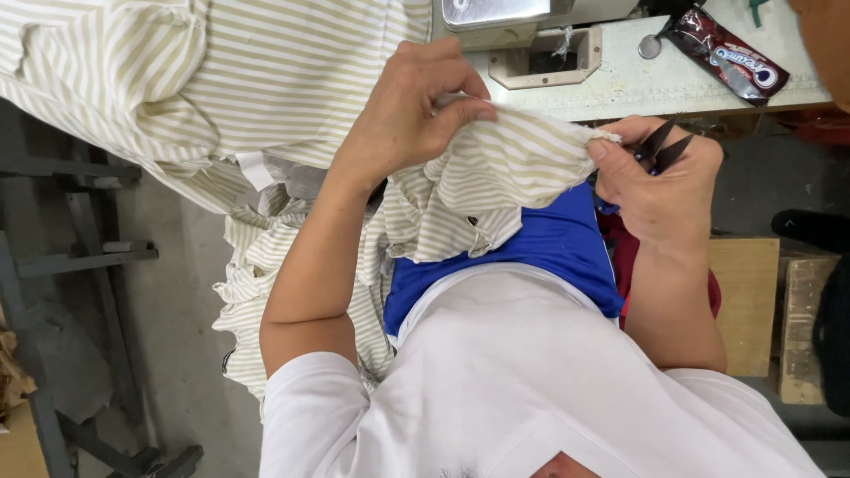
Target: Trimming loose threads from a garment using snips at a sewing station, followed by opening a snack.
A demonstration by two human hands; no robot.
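While pinched, striped cloth [496, 168] between hands.

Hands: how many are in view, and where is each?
2. The left hand pinches the striped cloth near the table edge; the right hand holds the cloth's end and small snips.

The pale sewing table [673, 84] bears a dark snack packet [728, 55] and striped cloth [266, 71].

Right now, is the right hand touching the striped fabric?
Touching. Head view: right hand, holding thread snips, pinches the striped fabric edge with its thumb.
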